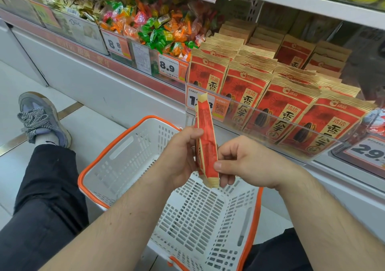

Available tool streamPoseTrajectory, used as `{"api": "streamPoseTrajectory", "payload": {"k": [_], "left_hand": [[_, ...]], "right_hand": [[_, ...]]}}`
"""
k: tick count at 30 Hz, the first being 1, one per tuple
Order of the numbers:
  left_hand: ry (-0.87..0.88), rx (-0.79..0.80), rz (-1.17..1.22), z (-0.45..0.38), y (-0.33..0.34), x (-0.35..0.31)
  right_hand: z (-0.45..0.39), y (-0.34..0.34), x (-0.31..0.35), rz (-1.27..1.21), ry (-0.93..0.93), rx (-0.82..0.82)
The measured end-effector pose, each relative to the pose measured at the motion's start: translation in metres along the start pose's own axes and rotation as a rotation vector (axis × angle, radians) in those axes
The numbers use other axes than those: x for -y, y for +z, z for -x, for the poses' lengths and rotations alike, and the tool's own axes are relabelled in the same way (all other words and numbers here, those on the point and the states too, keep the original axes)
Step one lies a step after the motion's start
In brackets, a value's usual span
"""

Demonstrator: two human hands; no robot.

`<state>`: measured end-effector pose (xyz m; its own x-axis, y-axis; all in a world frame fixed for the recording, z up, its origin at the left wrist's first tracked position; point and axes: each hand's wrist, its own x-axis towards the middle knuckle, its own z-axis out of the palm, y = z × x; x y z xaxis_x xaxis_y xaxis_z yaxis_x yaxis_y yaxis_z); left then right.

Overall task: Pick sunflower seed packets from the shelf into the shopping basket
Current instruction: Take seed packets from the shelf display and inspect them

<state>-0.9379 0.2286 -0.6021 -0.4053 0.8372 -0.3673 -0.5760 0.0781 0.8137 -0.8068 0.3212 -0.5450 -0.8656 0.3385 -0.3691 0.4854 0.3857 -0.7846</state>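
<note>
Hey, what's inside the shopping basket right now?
The white shopping basket shows only its slotted floor and walls; no packets lie in it. Both forearms cover its middle. The sunflower seed packet is held above it by the left hand and right hand.

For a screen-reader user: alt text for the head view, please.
Both hands, left hand and right hand, hold one red seed packet edge-on above a white basket; more packets fill the shelf.
</note>
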Motion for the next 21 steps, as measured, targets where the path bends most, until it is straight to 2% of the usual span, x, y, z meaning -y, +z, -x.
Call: {"api": "streamPoseTrajectory", "payload": {"k": [8, 12, 18, 21], "left_hand": [[0.002, 0.002, 0.004, 0.002, 0.002, -0.002], [-0.004, 0.037, 0.078, 0.001, -0.001, -0.002], [-0.012, 0.190, 0.188, 0.002, -0.001, 0.000], [-0.029, 0.260, 0.231, 0.003, 0.001, 0.002]], "right_hand": [[-0.001, -0.001, -0.004, -0.040, -0.014, 0.010], [0.000, 0.000, -0.002, -0.093, -0.056, -0.015], [-0.012, 0.002, -0.010, -0.232, 0.114, -0.299], [-0.015, 0.005, -0.012, -0.286, 0.145, -0.358]]}}
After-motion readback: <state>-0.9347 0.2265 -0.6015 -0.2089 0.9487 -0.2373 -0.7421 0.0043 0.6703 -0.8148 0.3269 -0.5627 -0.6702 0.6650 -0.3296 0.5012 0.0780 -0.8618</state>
